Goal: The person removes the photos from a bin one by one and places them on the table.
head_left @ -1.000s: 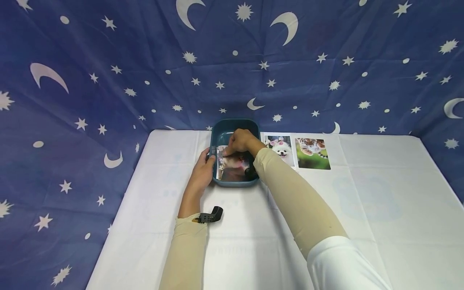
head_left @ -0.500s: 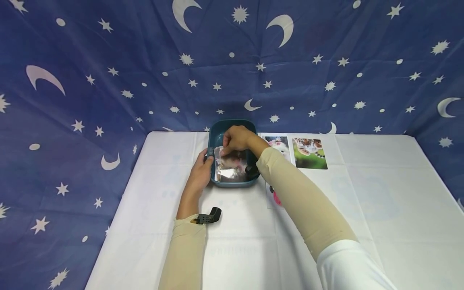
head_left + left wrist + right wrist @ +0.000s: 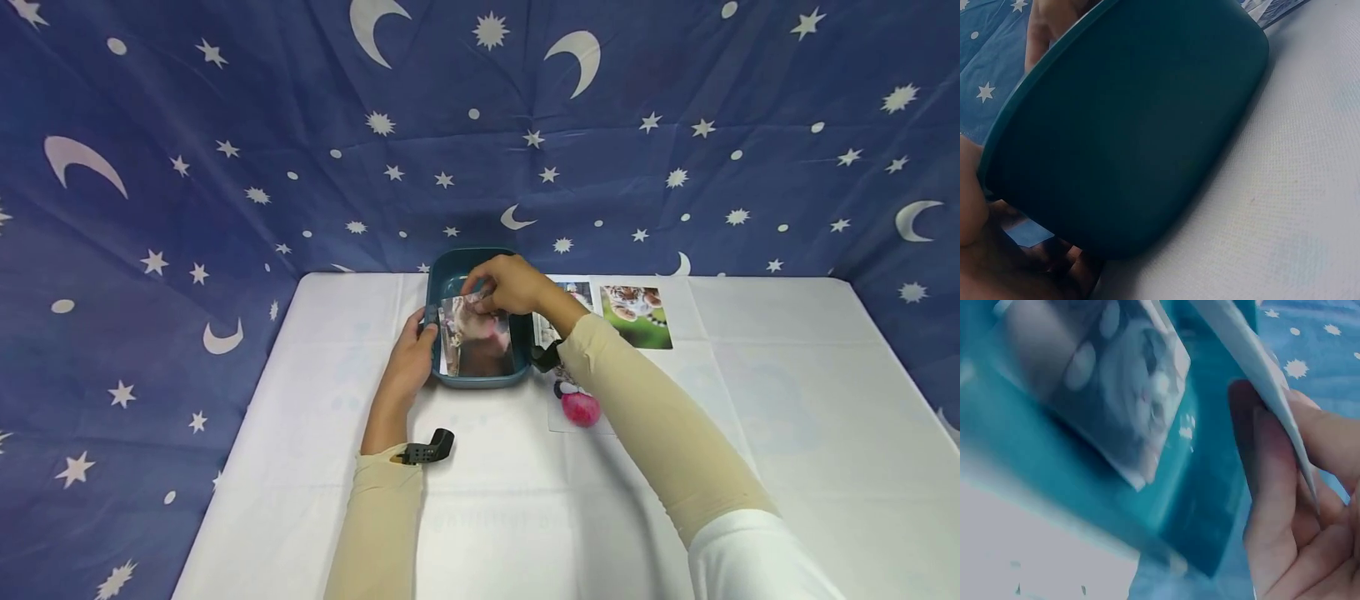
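Observation:
A teal plastic bin (image 3: 480, 382) stands at the back of the table with several picture cards in it. My left hand (image 3: 407, 362) grips its left side, thumb over the rim; the left wrist view is mostly filled by the outer wall (image 3: 1129, 125). Inside the bin, my right hand (image 3: 513, 285) pinches a picture card (image 3: 486, 346) by its upper edge, between thumb and fingers. That card appears edge-on in the right wrist view, raised above another card (image 3: 1138, 387) with a pale animal face on it, lying in the bin.
Right of the bin lie a tiger cub card (image 3: 637, 318) and a card with a white dog (image 3: 576, 292), partly behind my right wrist. A card with a pink ball shape (image 3: 581, 408) lies nearer, under the forearm. Blue star-patterned cloth (image 3: 480, 167) hangs behind the table.
My right hand has shifted slightly right and raised the card's upper edge. The pink ball card shows more from under the forearm. My left hand keeps its hold on the bin.

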